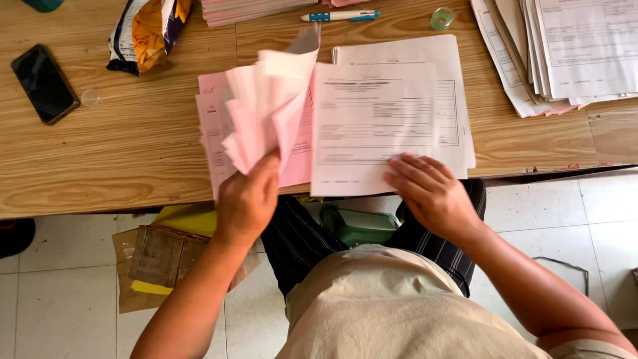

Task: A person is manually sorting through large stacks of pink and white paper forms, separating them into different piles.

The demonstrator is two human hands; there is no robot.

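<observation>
Left hand (247, 199) pinches fanned pink sheets (266, 106) at their lower edge, frame centre; light, limp, slippery; right hand (432, 193) lies flat, fingers spread, on white forms (372, 126); hold near corners.

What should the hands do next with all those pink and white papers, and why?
Probably the left hand lays its next lifted pink sheet down. It holds several pink sheets fanned up off the pink pile, while the right hand presses flat on the white form beside it on the wooden desk.

Head camera; looks steeply down, close.
</observation>
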